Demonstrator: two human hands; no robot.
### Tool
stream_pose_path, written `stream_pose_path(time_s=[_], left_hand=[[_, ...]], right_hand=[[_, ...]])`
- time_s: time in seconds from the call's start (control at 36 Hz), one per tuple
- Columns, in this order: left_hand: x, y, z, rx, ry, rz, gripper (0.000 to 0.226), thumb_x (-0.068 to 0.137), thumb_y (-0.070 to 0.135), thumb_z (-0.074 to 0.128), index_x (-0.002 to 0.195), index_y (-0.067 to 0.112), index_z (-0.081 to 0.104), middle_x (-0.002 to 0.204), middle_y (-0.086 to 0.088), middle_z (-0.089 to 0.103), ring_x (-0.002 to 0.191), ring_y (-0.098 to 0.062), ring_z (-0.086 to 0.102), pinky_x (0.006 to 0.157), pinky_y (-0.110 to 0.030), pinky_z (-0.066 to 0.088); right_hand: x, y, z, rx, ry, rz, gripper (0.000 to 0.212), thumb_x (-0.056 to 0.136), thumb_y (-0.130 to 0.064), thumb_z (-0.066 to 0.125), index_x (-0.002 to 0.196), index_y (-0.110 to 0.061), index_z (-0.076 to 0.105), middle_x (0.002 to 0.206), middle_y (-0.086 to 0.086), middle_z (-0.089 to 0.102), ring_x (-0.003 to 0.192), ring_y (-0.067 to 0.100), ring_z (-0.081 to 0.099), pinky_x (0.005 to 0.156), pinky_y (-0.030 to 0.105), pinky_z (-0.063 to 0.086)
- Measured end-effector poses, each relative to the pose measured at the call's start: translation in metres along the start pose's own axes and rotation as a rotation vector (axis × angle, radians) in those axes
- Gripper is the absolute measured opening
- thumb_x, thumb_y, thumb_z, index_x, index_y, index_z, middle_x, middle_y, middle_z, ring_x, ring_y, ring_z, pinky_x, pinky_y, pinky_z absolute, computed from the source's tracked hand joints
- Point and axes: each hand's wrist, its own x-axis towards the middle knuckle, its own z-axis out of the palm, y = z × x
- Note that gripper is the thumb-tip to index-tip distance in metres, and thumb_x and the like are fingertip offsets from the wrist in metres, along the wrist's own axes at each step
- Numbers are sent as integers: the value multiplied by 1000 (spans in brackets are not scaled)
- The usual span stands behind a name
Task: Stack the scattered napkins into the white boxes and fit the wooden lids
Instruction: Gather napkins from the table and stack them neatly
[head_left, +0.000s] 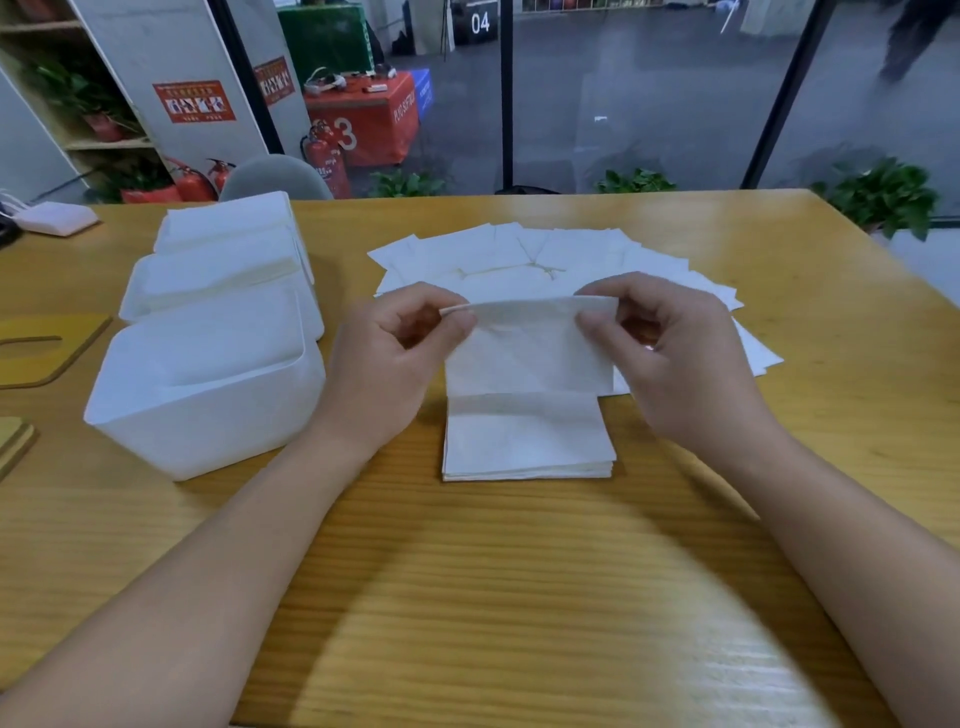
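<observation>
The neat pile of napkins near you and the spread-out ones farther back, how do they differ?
The neat pile lies squared up with edges aligned, near the table's front; the spread napkins fan out loosely and overlap, farther back. The pile sits under the napkin that both hands pinch; the spread ones lie behind it. Both are white paper napkins.

Two bare forearms are seen reaching in from the lower edge of the view, each ending in a bare hand: the left hand (387, 358) and the right hand (675, 358). No sleeves, gloves, rings, watch or bands are worn on either. The fingers (597, 327) are uncovered, with short, plain nails where these can be made out.
</observation>
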Motion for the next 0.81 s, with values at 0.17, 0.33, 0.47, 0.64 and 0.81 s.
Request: stream_pose_path(time_s=[0.17, 0.33, 0.47, 0.64, 0.81], left_hand=[[4, 1, -13, -9, -212, -163, 24, 104, 18, 73, 125, 29, 74, 63, -9, 41, 59, -25, 34, 60, -31, 34], [-1, 2, -11, 172, -421, -203, 39, 102, 16, 72, 133, 40, 65, 61, -1, 46, 60, -16, 40, 62, -20, 37], [-1, -1, -12, 233, -462, -207, 42, 100, 15, 71, 132, 42, 65, 61, 2, 46, 59, -15, 42, 63, -17, 37], [-2, -6, -11, 373, -466, -167, 30, 96, 33, 78, 122, 46, 70, 71, 9, 56, 64, -5, 51, 69, -26, 43], [-2, -14, -5, 369, -370, -125, 12, 99, 44, 76, 110, 47, 77, 108, 18, 63, 95, -5, 60, 83, -20, 46]], right_hand=[[1, 0, -7, 58, -246, 273, 21, 103, -26, 72, 123, -31, 67, 62, -2, 60, 53, 15, 56, 57, 24, 47], [1, 8, -9, -79, -441, 340, 24, 100, -27, 74, 121, -31, 66, 60, -5, 66, 50, 11, 56, 48, 16, 39], [-1, 9, -7, -140, -457, 296, 21, 98, -30, 75, 117, -34, 67, 67, -2, 69, 56, 8, 56, 59, 22, 42], [0, 17, -6, -239, -407, 253, 22, 92, -36, 82, 111, -37, 70, 77, -9, 71, 65, 5, 62, 68, 33, 53], [-3, 20, 3, -371, -299, 91, 25, 97, -46, 74, 119, -35, 73, 115, -18, 62, 101, 2, 57, 86, 27, 48]])
